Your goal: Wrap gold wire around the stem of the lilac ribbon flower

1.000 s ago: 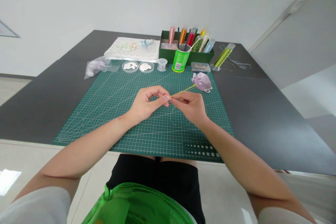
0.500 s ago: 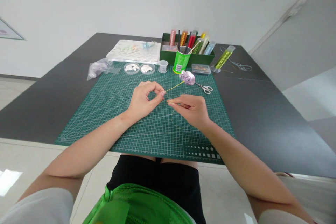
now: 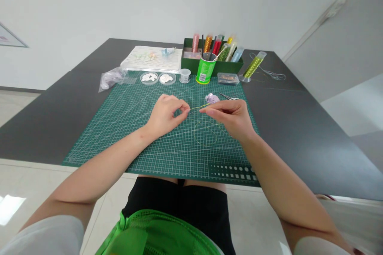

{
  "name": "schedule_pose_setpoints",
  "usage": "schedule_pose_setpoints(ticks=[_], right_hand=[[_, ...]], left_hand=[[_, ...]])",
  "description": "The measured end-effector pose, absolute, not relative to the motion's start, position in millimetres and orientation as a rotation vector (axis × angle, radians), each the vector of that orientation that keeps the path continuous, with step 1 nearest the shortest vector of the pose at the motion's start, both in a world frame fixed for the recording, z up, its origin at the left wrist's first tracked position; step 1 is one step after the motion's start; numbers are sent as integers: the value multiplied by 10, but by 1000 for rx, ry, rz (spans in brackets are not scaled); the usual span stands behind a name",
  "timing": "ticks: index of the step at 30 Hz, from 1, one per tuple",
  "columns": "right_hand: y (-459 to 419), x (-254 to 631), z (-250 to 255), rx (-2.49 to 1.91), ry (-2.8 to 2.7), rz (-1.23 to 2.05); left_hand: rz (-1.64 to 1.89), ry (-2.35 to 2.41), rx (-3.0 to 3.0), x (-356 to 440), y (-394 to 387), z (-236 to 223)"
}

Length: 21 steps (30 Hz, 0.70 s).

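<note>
At the left of the table (image 3: 44,123), a clear bag (image 3: 111,79) lies near two shallow dishes (image 3: 149,78) of white pieces. The left hand (image 3: 165,114) comes next, above the cutting mat (image 3: 125,131), its grip pinched on the free end of a thin green stem (image 3: 196,107). The stem runs rightward to the lilac flower (image 3: 212,98), which is partly behind the right hand (image 3: 235,115). Below it curls a fine loop of thread (image 3: 206,146). The right hand's fingertips are together, close to the stem; whether thread sits between them I cannot tell. With so small a hold, the stem could roll or slip out if the thread pulls hard, and the slack loop might snag or knot. Scissors (image 3: 229,97) sit just beyond the right hand, so a careless sweep of its knuckles could brush them or crush the petals.
</note>
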State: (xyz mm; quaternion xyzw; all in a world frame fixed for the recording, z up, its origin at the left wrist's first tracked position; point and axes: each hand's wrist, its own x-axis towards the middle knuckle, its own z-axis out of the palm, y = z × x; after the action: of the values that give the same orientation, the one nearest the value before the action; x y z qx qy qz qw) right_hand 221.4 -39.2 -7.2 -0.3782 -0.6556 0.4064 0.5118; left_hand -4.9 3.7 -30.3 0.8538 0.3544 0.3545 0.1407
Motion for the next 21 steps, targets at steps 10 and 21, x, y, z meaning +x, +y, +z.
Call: schedule_pose_setpoints(ticks=[10, 21], right_hand=[[-222, 2357, -119, -982, -1452, 937], [-135, 2470, -140, -1033, -1563, 899]], left_hand=[[773, 695, 2332, -24, -17, -256], [653, 575, 2201, -37, -55, -179]])
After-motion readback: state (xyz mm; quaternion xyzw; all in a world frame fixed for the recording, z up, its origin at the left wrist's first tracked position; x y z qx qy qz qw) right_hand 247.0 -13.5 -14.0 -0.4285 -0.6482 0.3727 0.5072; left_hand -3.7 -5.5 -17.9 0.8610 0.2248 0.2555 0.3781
